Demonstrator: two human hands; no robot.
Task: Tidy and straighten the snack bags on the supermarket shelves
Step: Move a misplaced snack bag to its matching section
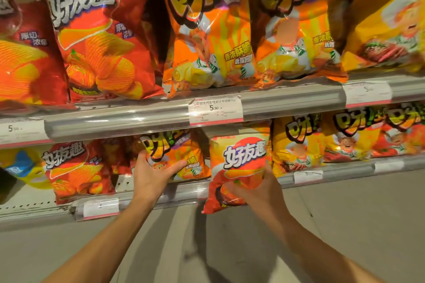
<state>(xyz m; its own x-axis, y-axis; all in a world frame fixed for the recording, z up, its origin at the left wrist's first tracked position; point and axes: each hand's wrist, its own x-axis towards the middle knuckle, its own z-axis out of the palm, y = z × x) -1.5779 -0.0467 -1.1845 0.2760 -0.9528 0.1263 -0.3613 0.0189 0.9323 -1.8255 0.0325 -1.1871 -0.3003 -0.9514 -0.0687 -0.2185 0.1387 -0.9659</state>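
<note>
We see two shelves full of snack bags; the left hand [153,173] reaches to the lower shelf [184,193] and grips an orange bag [181,158], with the thumb across the front of the bag and the fingers going behind its left side; that orange bag stands on the lower shelf, leaning a little; the right hand [257,187] holds a red and cream chip bag [239,167] from its right side and bottom, with its fingers curled round the bag; this chip bag hangs out in front of the lower shelf edge, just beside the orange bag; to the left stands a red chip bag [76,170], and to the right are yellow bags [299,145]; on the upper shelf [138,119] we see big red bags [96,37] on the left and orange bags [207,30] in the middle; a white price tag [215,110] that says 5.90 sits on the upper shelf edge; below the shelves is a grey floor [345,225]
</note>
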